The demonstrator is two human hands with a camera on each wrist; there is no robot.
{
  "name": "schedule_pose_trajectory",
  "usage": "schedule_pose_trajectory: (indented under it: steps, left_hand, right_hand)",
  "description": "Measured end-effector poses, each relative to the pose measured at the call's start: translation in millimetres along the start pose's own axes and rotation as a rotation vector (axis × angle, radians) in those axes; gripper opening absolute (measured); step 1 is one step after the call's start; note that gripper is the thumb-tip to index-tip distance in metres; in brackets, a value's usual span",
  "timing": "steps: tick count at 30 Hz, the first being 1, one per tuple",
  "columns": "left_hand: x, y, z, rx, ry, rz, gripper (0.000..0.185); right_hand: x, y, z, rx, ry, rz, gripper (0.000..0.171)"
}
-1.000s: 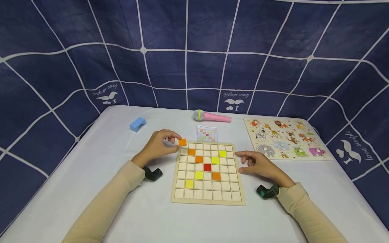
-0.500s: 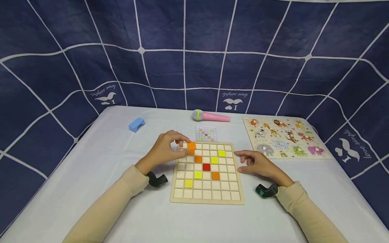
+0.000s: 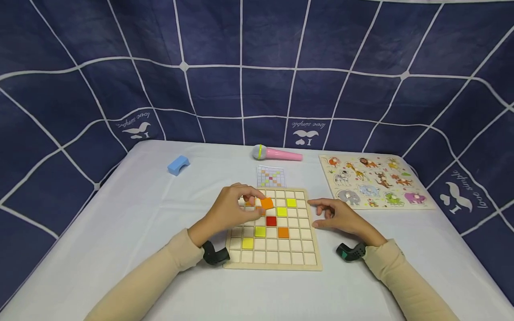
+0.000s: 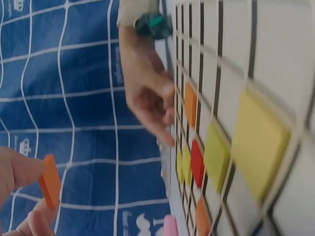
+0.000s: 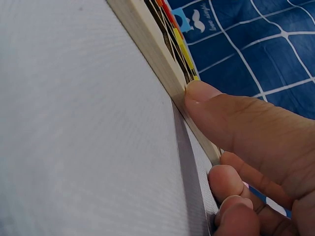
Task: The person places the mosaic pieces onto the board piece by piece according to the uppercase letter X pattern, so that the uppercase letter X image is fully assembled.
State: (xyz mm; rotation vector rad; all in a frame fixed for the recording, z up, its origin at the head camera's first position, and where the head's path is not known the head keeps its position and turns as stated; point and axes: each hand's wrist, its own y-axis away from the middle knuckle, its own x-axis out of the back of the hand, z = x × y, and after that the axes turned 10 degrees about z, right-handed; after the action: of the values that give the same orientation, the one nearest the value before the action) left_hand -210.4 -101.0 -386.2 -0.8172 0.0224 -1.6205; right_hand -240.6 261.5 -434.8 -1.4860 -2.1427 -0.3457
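A small, flat orange square tile [image 3: 267, 203] is pinched between the thumb and fingertips of the left hand [image 3: 233, 212], held slightly tilted just above the upper middle of a square wooden grid board [image 3: 273, 265]. The board lies flat on the white table, its cells mostly pale wood, with a red tile at the centre and yellow and orange tiles set diagonally around it. The right hand [image 3: 339, 217] rests at the board's right edge, thumb pressed against its side
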Motion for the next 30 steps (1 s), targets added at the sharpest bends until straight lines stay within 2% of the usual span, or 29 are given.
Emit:
schedule_pose_trajectory:
  steps: [7, 11, 14, 19, 21, 25, 30]
  left_hand:
    - [-19.0, 8.4, 14.1, 0.014, 0.016, -0.068, 0.023]
    - [-29.6, 10.7, 21.3, 0.011, -0.006, -0.108, 0.022]
    - [-36.3, 12.1, 25.6, 0.018, -0.008, -0.119, 0.021]
    - [-45.7, 14.3, 31.4, 0.082, 0.011, -0.125, 0.021]
    - [-49.3, 15.1, 34.0, 0.087, 0.006, -0.121, 0.021]
    - [-56.2, 16.5, 37.6, 0.078, -0.036, -0.128, 0.020]
    - [-64.5, 18.3, 38.4, 0.053, -0.126, -0.184, 0.019]
  right_hand:
    - [-1, -1, -1, 0.002, 0.002, 0.006, 0.063]
    - [-1, -1, 0, 0.006, 0.003, 0.012, 0.061]
    - [-1, -1, 0, 0.006, 0.007, 0.013, 0.061]
    - [-1, -1, 0, 0.001, 0.019, 0.015, 0.062]
    - [-1, -1, 0, 0.002, 0.021, 0.015, 0.061]
    - [0, -1, 0, 0.009, 0.026, 0.016, 0.060]
    - [0, -1, -1, 0.000, 0.024, 0.016, 0.061]
